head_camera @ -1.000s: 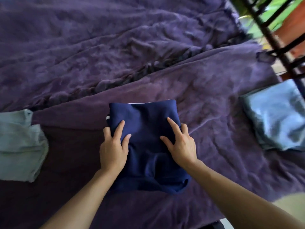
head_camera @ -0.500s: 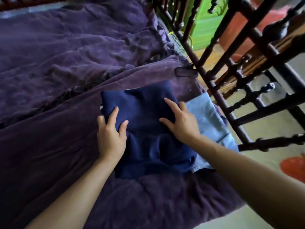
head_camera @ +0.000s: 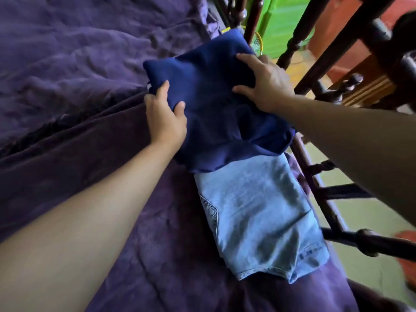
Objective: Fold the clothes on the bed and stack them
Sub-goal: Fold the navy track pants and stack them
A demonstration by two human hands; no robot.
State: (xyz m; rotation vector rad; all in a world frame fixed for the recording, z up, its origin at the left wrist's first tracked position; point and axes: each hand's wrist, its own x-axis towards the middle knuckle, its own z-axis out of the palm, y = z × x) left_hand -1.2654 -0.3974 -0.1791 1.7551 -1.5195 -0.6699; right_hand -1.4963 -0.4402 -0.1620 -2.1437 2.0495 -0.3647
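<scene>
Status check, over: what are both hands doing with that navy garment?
Left hand and right hand grip navy garment by its sides. Garment overlaps far end of folded jeans. Nothing in the way.

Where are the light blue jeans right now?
The jeans lie folded on the purple bedspread, lower right in the head view. They are beside the dark wooden bed rail, their far end covered by the navy garment.
</scene>
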